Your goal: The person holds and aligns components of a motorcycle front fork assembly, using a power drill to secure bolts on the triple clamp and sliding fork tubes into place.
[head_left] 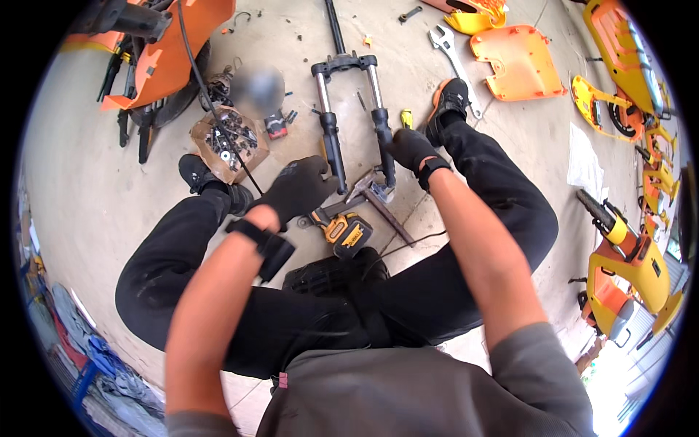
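Observation:
A black and silver front fork lies on the floor between my legs, its steerer tube pointing away and its two lower legs toward me. My left hand, in a dark glove, is closed at the lower end of the left fork leg. Around the lower part of the right leg curl the gloved fingers of my right hand; part of the grip is hidden. Just below the fork ends lie a yellow and black cordless power tool and a hammer.
An open cardboard box of small hardware stands by my left foot. An adjustable wrench lies beyond my right foot, near an orange plastic panel. Orange vehicle parts fill the far left; yellow ones line the right.

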Tool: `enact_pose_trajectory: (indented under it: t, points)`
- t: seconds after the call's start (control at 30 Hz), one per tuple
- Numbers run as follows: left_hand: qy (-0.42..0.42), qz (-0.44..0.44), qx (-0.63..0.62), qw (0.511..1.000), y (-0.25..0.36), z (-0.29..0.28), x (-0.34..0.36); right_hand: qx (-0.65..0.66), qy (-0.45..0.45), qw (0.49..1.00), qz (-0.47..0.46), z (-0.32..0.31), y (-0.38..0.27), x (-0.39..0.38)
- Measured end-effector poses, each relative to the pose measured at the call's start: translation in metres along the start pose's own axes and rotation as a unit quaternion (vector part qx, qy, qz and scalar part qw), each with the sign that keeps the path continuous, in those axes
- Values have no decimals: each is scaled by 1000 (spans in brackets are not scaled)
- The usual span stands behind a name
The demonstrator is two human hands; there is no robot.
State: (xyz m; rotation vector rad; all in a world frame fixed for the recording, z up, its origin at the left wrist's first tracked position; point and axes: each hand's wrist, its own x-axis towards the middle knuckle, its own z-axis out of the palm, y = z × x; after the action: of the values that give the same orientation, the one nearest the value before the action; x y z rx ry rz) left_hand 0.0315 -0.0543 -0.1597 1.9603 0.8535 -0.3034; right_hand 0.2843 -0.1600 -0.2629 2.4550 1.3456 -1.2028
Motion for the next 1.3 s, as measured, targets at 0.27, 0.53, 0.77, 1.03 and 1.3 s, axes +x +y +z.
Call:
enact_pose_trajectory:
  t: [0.27,0.53,0.77,1.03,1.3]
  points:
    - [16,-246,-149,958,-89,143,73,238,59,955,166,150,42,15]
    - [105,-222,-314,917,-106,178,93,328,30,939,100,177,73,27]
    - [116,-147,-326,926,-88,134,64,304,-45,950,64,98,32,-11]
    - [117,-22,-391,913,4,-29,26,455,66,887,-35,-59,-56,-109]
    - [85,137,-444,881,94,-159,-16,491,106,842,-197,-197,-111,-165]
